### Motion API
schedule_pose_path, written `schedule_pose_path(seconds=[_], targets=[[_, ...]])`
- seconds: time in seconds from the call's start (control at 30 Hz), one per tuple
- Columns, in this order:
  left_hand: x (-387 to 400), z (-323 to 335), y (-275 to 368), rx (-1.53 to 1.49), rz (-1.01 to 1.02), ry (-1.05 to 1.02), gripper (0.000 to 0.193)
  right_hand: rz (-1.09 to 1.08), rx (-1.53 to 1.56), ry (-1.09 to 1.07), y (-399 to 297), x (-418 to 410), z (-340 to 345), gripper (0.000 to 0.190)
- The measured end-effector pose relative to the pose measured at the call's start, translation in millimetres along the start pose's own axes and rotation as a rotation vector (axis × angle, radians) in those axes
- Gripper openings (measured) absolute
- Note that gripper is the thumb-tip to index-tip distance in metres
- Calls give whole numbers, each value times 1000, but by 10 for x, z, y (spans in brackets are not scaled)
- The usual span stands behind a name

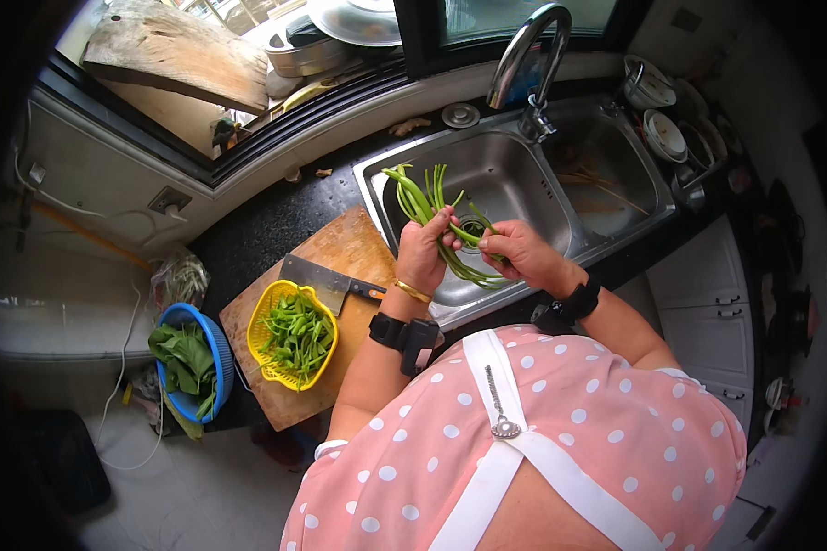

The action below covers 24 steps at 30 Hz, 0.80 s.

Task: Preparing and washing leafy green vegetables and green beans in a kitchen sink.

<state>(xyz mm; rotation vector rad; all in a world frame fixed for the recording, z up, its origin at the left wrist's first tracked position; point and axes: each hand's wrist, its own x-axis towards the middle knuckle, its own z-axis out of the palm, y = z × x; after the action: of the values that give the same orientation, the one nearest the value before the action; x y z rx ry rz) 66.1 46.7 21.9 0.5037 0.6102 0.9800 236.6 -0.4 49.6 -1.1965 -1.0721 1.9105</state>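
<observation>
A bunch of long green vegetable stems [417, 196] is gripped in my left hand [425, 248] over the left basin [506, 172] of a steel double sink. Close by on the right, my right hand [517, 253] pinches stems of the same bunch, whose lower ends hang toward the basin's near edge. Some green scraps lie around the drain [474, 227]. To the left, a cleaver [320, 279] with a black handle rests flat on a wooden cutting board [369, 251]. Cut green pieces [296, 337] fill a yellow plastic basket [256, 330] on that board.
A blue basket [222, 355] of green leaves stands at the counter's left end, near a plastic bag [179, 279]. The chrome faucet [537, 62] arches behind the sink. Thin brown sticks [603, 182] lie in the right basin. Stacked bowls [664, 134] sit beyond it.
</observation>
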Motion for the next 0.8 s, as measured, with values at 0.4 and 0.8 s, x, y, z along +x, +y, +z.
schedule_pose_path(seconds=[0.4,0.8], targets=[[-73,78,-101,-29,-22,91,17,21,95,135,-143,96,-133,16],[-72,85,-51,282,101,123,15,40,-56,130,57,126,-115,13]])
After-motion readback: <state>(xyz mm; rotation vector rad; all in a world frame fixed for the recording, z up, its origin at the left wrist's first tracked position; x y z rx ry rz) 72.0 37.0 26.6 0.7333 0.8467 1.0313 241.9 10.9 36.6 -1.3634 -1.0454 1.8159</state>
